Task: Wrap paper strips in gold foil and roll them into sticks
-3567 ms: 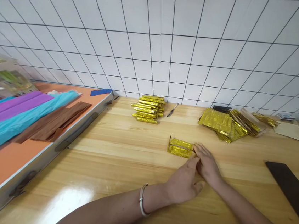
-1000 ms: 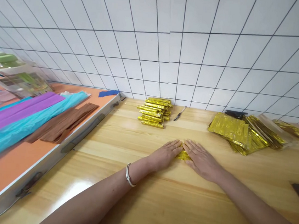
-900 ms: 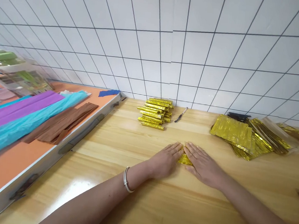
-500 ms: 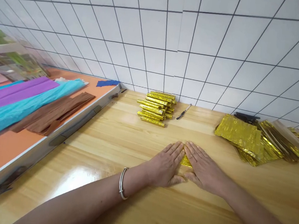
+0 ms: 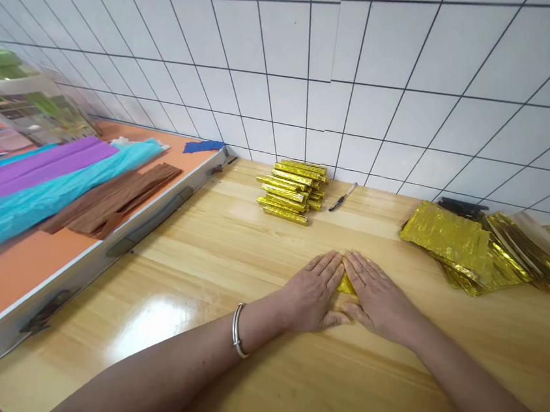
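Foil piece [image 5: 346,285]: gold, on the wooden table [image 5: 230,254] under both hands; a small triangle shows, narrow toward the tiled wall [image 5: 389,54], wide toward the person.
Long axis: hidden by the fingers, so its direction cannot be told; the bare near edge runs left to right.
Left hand [image 5: 312,292]: palm down, fingers extended and together, slanting to the right and away over the foil's left part; flattened, not closed round anything.
Right hand [image 5: 380,299]: likewise flat, fingers slanting to the left and away over the right part; its thumb is spread, close to the left one, contact unclear.
Foil rolls [image 5: 291,191]: stacked beyond the hands, lengthwise roughly left to right.
Pen [image 5: 343,198]: beside the rolls, dark end nearer the person.
Foil sheets [image 5: 448,237]: overlapping, to the right.
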Demonstrator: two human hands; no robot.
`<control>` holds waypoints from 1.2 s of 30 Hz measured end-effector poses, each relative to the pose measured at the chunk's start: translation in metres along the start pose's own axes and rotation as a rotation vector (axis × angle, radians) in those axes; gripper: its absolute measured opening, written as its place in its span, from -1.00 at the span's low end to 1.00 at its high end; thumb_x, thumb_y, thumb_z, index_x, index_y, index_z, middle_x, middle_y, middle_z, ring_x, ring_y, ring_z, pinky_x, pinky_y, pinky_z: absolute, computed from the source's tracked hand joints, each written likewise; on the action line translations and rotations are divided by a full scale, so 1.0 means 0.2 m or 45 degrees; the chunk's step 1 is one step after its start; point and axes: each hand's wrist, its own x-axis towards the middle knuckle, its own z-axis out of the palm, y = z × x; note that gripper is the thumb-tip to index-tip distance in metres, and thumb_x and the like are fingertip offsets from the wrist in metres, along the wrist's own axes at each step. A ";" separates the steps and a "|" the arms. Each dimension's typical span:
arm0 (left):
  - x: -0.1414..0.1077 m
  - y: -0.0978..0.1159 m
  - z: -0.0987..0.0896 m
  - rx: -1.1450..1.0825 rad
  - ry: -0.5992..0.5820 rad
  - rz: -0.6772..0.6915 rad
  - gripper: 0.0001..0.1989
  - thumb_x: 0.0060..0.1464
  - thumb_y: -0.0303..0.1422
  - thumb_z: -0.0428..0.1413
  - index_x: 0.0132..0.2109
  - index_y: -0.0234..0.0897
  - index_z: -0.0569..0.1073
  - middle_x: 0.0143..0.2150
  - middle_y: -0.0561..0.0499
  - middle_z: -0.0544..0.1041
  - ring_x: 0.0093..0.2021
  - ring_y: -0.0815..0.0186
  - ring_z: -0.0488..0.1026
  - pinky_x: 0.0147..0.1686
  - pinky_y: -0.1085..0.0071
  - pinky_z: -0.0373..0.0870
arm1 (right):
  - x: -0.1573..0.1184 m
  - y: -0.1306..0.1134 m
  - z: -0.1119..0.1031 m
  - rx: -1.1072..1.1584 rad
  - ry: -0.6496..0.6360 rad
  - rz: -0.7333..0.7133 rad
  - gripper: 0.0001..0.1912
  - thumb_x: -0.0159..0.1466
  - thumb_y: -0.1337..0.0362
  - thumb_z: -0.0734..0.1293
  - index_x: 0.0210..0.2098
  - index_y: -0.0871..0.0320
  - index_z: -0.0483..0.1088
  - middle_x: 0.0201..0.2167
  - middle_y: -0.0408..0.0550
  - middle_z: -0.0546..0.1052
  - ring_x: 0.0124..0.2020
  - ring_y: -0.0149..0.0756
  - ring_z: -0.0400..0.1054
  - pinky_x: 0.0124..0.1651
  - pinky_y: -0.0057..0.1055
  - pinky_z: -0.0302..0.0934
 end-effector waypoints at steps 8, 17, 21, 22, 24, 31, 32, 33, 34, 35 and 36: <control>-0.01 -0.03 -0.05 -0.077 -0.046 0.045 -0.27 0.16 -0.01 -0.20 0.29 -0.42 -0.13 0.32 -0.23 -0.10 0.32 0.10 -0.25 0.25 0.14 -0.15 | -0.02 0.00 -0.01 -0.010 0.040 -0.016 -0.17 0.26 -0.10 0.04 0.30 0.26 -0.37 0.31 0.11 -0.21 0.30 -0.11 -0.29 0.27 -0.13 -0.17; -0.09 -0.07 -0.07 -0.381 0.107 0.032 -0.31 0.19 -0.18 -0.10 0.29 -0.42 -0.24 0.32 -0.29 -0.12 0.31 0.12 -0.13 0.23 0.14 0.01 | -0.01 0.01 -0.01 0.004 0.012 -0.042 -0.21 0.26 -0.10 0.06 0.30 0.22 -0.25 0.32 0.11 -0.23 0.30 -0.05 -0.33 0.26 -0.09 -0.20; -0.08 -0.11 -0.04 -0.506 0.150 -0.069 -0.64 0.22 -0.39 -0.15 0.15 -0.31 0.12 0.25 -0.21 0.12 0.22 0.21 0.13 0.16 0.20 0.18 | 0.00 0.01 0.00 0.008 0.002 -0.035 -0.21 0.25 -0.10 0.06 0.30 0.23 -0.25 0.32 0.13 -0.24 0.30 -0.03 -0.32 0.26 -0.07 -0.22; -0.08 -0.12 -0.03 -0.483 0.146 -0.070 -0.70 0.22 -0.41 -0.16 0.09 -0.29 0.19 0.23 -0.18 0.17 0.20 0.23 0.17 0.15 0.21 0.20 | 0.00 0.01 0.00 0.010 0.006 -0.034 -0.21 0.26 -0.09 0.07 0.30 0.23 -0.26 0.32 0.12 -0.24 0.30 -0.03 -0.32 0.26 -0.06 -0.22; -0.07 -0.12 -0.01 -0.396 0.126 -0.047 -0.76 0.22 -0.44 -0.15 0.00 -0.28 0.28 0.21 -0.15 0.21 0.19 0.25 0.18 0.15 0.23 0.19 | 0.00 0.01 0.01 0.015 0.016 -0.039 -0.22 0.26 -0.09 0.07 0.30 0.21 -0.26 0.32 0.11 -0.25 0.30 -0.02 -0.31 0.25 -0.05 -0.21; -0.07 -0.12 0.02 -0.154 0.096 -0.015 -0.73 0.20 -0.46 -0.12 0.04 -0.29 0.26 0.18 -0.09 0.27 0.26 0.24 0.05 0.21 0.19 0.08 | 0.00 0.01 0.03 0.032 -0.005 -0.042 -0.21 0.25 -0.08 0.08 0.29 0.25 -0.23 0.31 0.16 -0.23 0.30 0.01 -0.32 0.25 -0.01 -0.21; -0.07 -0.12 0.02 -0.156 0.099 -0.023 -0.73 0.20 -0.46 -0.12 0.05 -0.29 0.26 0.17 -0.09 0.28 0.25 0.26 0.08 0.20 0.21 0.10 | 0.00 0.01 0.02 0.041 0.004 -0.046 -0.21 0.25 -0.08 0.09 0.29 0.25 -0.23 0.31 0.17 -0.22 0.30 0.00 -0.32 0.24 -0.01 -0.20; -0.07 -0.12 0.02 -0.163 0.103 -0.029 -0.72 0.20 -0.45 -0.11 0.05 -0.29 0.25 0.16 -0.10 0.30 0.24 0.27 0.11 0.19 0.23 0.11 | 0.01 0.01 0.02 0.054 0.016 -0.051 -0.21 0.25 -0.08 0.10 0.29 0.24 -0.22 0.31 0.16 -0.21 0.30 0.00 -0.31 0.24 -0.01 -0.19; -0.07 -0.12 0.01 -0.174 0.108 -0.033 -0.71 0.20 -0.44 -0.11 0.07 -0.29 0.24 0.15 -0.10 0.32 0.23 0.27 0.13 0.19 0.24 0.13 | 0.01 0.02 0.01 0.073 0.028 -0.058 -0.21 0.25 -0.07 0.11 0.29 0.23 -0.22 0.31 0.16 -0.20 0.30 -0.01 -0.30 0.24 -0.02 -0.17; -0.06 -0.12 0.01 -0.185 0.117 -0.036 -0.69 0.20 -0.44 -0.10 0.09 -0.28 0.22 0.14 -0.10 0.33 0.22 0.28 0.15 0.18 0.24 0.14 | 0.00 0.02 0.00 0.097 0.041 -0.064 -0.23 0.25 -0.05 0.12 0.29 0.22 -0.20 0.31 0.15 -0.19 0.30 -0.03 -0.29 0.24 -0.03 -0.15; -0.06 -0.12 0.00 -0.195 0.124 -0.038 -0.67 0.19 -0.44 -0.09 0.11 -0.27 0.20 0.13 -0.10 0.34 0.21 0.27 0.16 0.17 0.23 0.16 | 0.00 0.03 -0.01 0.122 0.060 -0.060 -0.25 0.25 -0.02 0.13 0.29 0.21 -0.19 0.31 0.13 -0.18 0.30 -0.05 -0.28 0.24 -0.05 -0.14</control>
